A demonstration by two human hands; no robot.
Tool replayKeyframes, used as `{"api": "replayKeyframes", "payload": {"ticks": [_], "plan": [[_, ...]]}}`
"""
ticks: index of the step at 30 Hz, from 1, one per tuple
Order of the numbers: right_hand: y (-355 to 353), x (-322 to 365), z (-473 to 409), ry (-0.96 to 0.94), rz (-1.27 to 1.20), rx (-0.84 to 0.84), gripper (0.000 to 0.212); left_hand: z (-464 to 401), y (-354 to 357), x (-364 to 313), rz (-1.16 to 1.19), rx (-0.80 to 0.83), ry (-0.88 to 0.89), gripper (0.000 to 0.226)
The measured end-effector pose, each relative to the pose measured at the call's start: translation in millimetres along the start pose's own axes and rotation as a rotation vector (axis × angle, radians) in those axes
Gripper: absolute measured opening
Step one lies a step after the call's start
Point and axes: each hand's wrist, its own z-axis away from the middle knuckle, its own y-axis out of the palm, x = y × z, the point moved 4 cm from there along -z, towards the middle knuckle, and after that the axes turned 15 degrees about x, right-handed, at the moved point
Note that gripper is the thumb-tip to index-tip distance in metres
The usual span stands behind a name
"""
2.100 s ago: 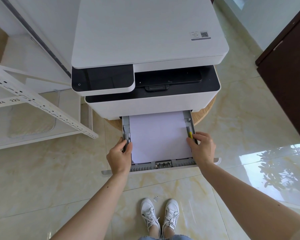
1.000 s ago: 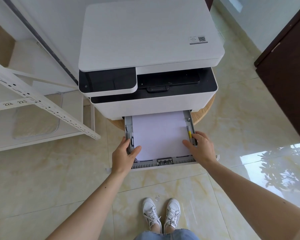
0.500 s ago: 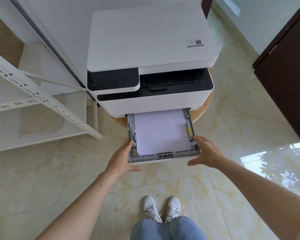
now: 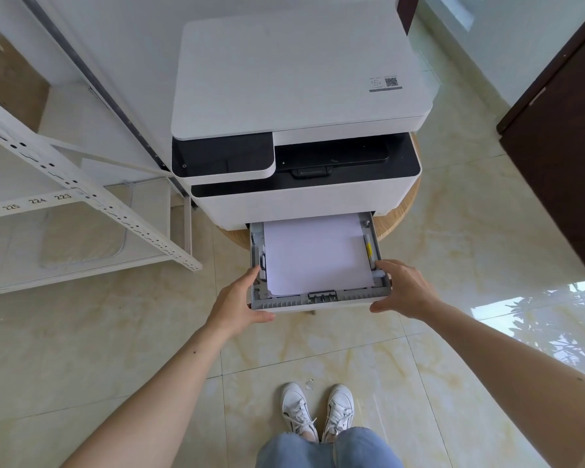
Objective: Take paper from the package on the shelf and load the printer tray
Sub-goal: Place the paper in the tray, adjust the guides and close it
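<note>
A white printer (image 4: 298,96) with a black front band stands on a round wooden stool (image 4: 404,214). Its grey paper tray (image 4: 321,298) sticks out of the bottom, about half pulled out. A stack of white paper (image 4: 314,255) lies flat in it between the side guides. My left hand (image 4: 238,300) grips the tray's front left corner, thumb under the front edge. My right hand (image 4: 404,287) holds the front right corner, fingers on the rim. The paper package is not in view.
A white metal shelf (image 4: 81,194) with numbered labels stands to the left, close to the printer. A dark wooden door (image 4: 561,157) is at the right. The floor is glossy beige tile (image 4: 115,332); my white shoes (image 4: 318,410) are below the tray.
My hands moved from the side guides to the tray's front corners. The tray has slid partly back into the printer, and my view has pulled back.
</note>
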Motion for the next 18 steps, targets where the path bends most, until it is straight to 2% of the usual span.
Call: {"api": "replayKeyframes", "payload": {"ticks": [11,14,18], "plan": [[-26,15,-24,0.009,0.049,-0.025,0.084,-28,-21,-2,-0.015,0.008,-0.002,0.108],[-33,16,-31,0.031,0.037,-0.035,0.086,-34,-27,-4,-0.004,-0.028,-0.021,0.108],[-42,16,-39,0.049,0.020,-0.063,0.084,-40,-33,-9,-0.012,-0.140,-0.009,0.093]]}}
